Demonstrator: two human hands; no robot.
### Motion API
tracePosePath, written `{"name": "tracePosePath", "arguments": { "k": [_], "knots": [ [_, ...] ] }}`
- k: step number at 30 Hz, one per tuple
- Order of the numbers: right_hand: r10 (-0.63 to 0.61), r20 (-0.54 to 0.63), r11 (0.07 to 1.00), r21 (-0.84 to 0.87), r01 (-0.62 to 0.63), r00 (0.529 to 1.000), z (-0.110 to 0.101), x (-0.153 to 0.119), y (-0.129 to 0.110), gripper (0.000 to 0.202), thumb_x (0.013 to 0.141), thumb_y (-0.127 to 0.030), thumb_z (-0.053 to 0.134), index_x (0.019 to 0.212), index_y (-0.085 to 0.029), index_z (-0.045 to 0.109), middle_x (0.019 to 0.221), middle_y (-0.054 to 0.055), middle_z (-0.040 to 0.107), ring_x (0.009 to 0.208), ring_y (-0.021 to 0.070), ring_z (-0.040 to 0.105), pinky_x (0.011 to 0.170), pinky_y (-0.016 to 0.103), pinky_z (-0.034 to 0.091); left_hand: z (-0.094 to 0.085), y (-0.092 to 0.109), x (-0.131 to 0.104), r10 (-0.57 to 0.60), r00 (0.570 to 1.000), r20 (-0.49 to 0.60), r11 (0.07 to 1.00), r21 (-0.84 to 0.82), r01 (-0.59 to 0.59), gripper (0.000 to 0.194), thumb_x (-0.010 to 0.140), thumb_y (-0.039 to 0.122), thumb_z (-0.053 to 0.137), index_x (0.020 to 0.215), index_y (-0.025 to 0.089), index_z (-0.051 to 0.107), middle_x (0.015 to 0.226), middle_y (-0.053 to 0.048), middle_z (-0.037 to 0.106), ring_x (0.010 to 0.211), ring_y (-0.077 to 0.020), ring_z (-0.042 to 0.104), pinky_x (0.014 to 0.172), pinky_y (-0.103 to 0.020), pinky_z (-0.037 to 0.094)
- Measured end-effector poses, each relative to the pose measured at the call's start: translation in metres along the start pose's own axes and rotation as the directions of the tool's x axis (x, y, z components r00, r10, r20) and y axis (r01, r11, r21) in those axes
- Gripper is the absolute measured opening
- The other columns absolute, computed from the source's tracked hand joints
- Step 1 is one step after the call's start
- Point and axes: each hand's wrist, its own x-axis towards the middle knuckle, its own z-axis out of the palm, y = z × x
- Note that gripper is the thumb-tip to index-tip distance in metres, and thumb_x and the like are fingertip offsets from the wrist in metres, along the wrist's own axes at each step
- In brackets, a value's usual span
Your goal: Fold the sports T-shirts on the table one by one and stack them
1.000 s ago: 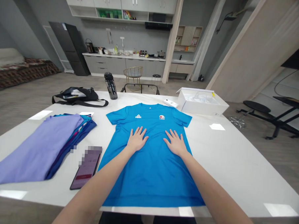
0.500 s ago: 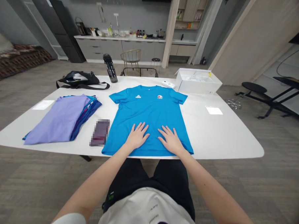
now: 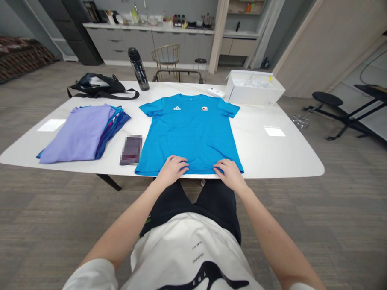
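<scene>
A blue T-shirt (image 3: 190, 132) lies front side up and spread out on the white table (image 3: 270, 152), its collar at the far side and its hem along the near edge. At the left part of the hem, my left hand (image 3: 172, 169) has its fingers bent and drawn together on the cloth. My right hand (image 3: 228, 172) holds the right part of the hem in the same way, fingers curled inward. Both thumbs are mostly hidden. Small wrinkles run across the shirt between the hands.
Left of the shirt are a pixelated dark rectangular item (image 3: 131, 150) and a stack of folded clothes (image 3: 78, 135), lilac on top. Farther back stand a black bag (image 3: 100, 87), a dark bottle (image 3: 139, 70) and a white box (image 3: 255, 88) beside a small white object (image 3: 216, 92).
Both hands have slid toward me from the lower middle of the shirt to its hem. Their spread, flat fingers have curled in. My view has tilted further down.
</scene>
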Motion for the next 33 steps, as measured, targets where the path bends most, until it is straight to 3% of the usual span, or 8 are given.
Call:
{"name": "tracePosePath", "arguments": {
  "k": [5,10,14,17,20,24,28,33],
  "knots": [
    [0.035,-0.025,0.998,-0.058,-0.036,0.999,0.0,0.003,-0.011,0.022,0.106,-0.029,0.045,0.101,-0.02,0.065,0.1,0.008,0.07,0.099,0.0235,0.061,0.091,0.038,0.039,-0.001,0.024,0.01,-0.019,0.999,-0.039,0.996,0.091,0.023,0.027,0.105,0.033,0.045,0.098,0.022,0.069,0.108,-0.006,0.071,0.102,-0.0217,0.061,0.092,-0.04,0.039],
    [0.015,-0.026,0.999,-0.035,-0.016,1.0,0.002,0.008,-0.015,0.022,0.107,-0.029,0.043,0.099,-0.02,0.061,0.097,0.006,0.069,0.095,0.0227,0.06,0.088,0.037,0.038,0.01,0.057,0.03,-0.012,0.998,-0.057,0.994,0.106,0.018,0.03,0.098,0.047,0.057,0.112,0.022,0.065,0.109,-0.007,0.069,0.103,-0.0239,0.059,0.087,-0.039,0.037],
    [-0.002,-0.01,1.0,-0.031,0.002,1.0,-0.001,0.012,-0.011,0.023,0.107,-0.03,0.042,0.099,-0.021,0.061,0.095,0.006,0.068,0.092,0.0227,0.06,0.084,0.036,0.037,0.024,0.075,0.051,0.038,0.999,-0.022,0.986,0.165,-0.034,0.017,0.099,0.036,0.057,0.102,0.022,0.066,0.101,-0.006,0.068,0.099,-0.0236,0.059,0.082,-0.039,0.036],
    [0.013,-0.019,0.999,-0.039,-0.014,1.0,-0.006,0.01,-0.013,0.022,0.105,-0.035,0.046,0.102,-0.02,0.062,0.098,0.007,0.069,0.095,0.0234,0.059,0.084,0.036,0.038,0.03,0.082,0.058,0.038,0.998,-0.052,0.983,0.183,-0.028,0.015,0.101,0.027,0.052,0.097,0.02,0.065,0.094,-0.006,0.068,0.095,-0.0226,0.06,0.078,-0.038,0.035],
    [0.058,-0.074,0.995,-0.075,-0.063,0.996,-0.007,0.007,-0.017,0.026,0.1,-0.042,0.057,0.114,-0.02,0.063,0.108,0.009,0.068,0.103,0.0262,0.058,0.088,0.038,0.037,0.032,0.085,0.059,0.042,0.993,-0.109,0.985,0.171,-0.023,0.023,0.104,0.03,0.046,0.095,0.02,0.064,0.091,-0.005,0.068,0.091,-0.0213,0.06,0.077,-0.037,0.035],
    [0.13,-0.148,0.977,-0.148,-0.152,0.98,-0.004,0.005,-0.019,0.019,0.099,-0.031,0.055,0.111,-0.022,0.067,0.11,0.009,0.068,0.103,0.0274,0.056,0.089,0.04,0.037,0.032,0.085,0.057,0.057,0.986,-0.155,0.987,0.16,-0.032,0.031,0.107,0.035,0.038,0.096,0.021,0.064,0.089,-0.005,0.067,0.087,-0.0203,0.06,0.078,-0.037,0.035],
    [0.201,-0.219,0.956,-0.17,-0.24,0.955,-0.001,0.007,-0.019,0.021,0.095,-0.022,0.053,0.111,-0.021,0.067,0.11,0.011,0.068,0.102,0.0292,0.056,0.089,0.042,0.038,0.032,0.085,0.056,0.094,0.987,-0.131,0.984,0.16,-0.072,0.032,0.107,0.033,0.036,0.099,0.021,0.064,0.091,-0.007,0.066,0.09,-0.0225,0.059,0.08,-0.039,0.036],
    [0.175,-0.283,0.971,-0.108,-0.212,0.943,-0.003,0.007,-0.019,0.029,0.097,-0.017,0.043,0.117,-0.019,0.064,0.103,0.012,0.069,0.095,0.0292,0.058,0.089,0.043,0.041,0.031,0.09,0.058,0.058,0.995,-0.082,0.989,0.142,-0.046,0.029,0.104,0.028,0.039,0.122,0.021,0.061,0.107,-0.012,0.066,0.101,-0.0275,0.058,0.085,-0.044,0.038]
  ]
}}
